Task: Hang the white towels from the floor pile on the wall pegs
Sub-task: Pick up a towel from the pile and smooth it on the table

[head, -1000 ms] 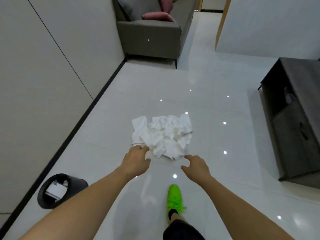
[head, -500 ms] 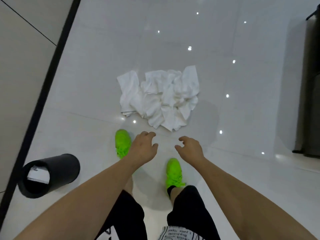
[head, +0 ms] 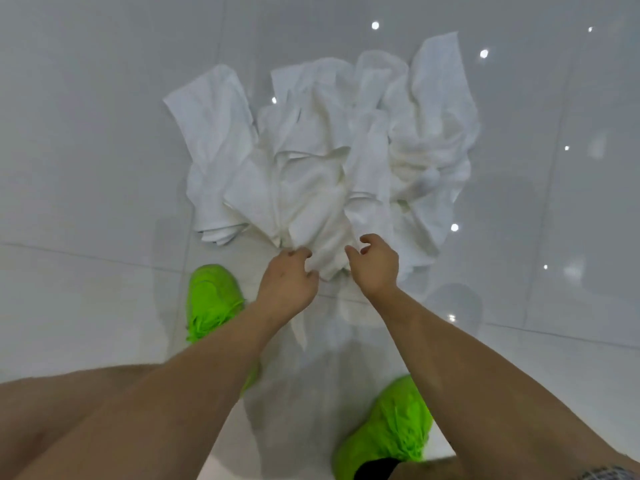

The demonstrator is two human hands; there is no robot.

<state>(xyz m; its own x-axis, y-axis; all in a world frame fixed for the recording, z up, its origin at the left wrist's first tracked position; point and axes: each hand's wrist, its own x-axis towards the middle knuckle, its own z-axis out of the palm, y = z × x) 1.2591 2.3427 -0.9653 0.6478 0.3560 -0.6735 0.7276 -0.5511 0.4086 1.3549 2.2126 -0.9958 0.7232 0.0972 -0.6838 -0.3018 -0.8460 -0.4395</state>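
A crumpled pile of white towels (head: 322,157) lies on the glossy white tiled floor, straight below me. My left hand (head: 287,277) has its fingers loosely curled at the pile's near tip, fingertips touching the cloth. My right hand (head: 375,266) hovers just right of that same tip, with thumb and fingers spread in a loose claw and nothing between them. The near towel corner (head: 327,261) sits between the two hands. No wall pegs are in view.
My two bright green shoes stand on the floor just short of the pile, the left shoe (head: 213,299) and the right shoe (head: 391,427). Bare knees and dark shorts fill the bottom edge. Shiny floor tiles (head: 86,168) surround the pile.
I have bent down closer, so the pile now fills the view. Both hands have moved forward from above the shoes to the pile's near edge. The black bin and the cabinet have left the view.
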